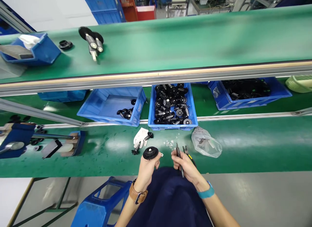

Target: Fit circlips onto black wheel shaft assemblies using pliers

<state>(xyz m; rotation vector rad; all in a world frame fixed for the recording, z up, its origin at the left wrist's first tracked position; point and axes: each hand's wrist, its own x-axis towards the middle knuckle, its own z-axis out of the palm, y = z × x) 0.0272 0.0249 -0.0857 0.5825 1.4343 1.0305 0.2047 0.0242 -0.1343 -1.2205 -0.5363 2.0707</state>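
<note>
Parts (168,105) in black and grey crowd a blue bin (173,127) toward the back of a green bench (255,142). Work appears to be under way on one piece: a black disc-topped part (150,152), held in front of the blue bin and slightly to its left. Many pieces fill the blue bin, and a few lie in a second bin (109,120) to its left; which are done and which are left cannot be told. Loose white rings (172,141) lie just in front of the blue bin.

The left hand (145,170) is wrapped around the disc-topped part from below, disc upward, with one ring by its fingertips; whether it pinches that ring is unclear. The right hand (186,166), in front of the blue bin toward its right, grips a slim dark tool (178,151) like a pen, tip toward the blue bin. Pliers (188,154) lie just beside this hand. Near the blue bin's front right corner rests a clear bag (207,144); near its front left corner, a white glove (140,136).
</note>
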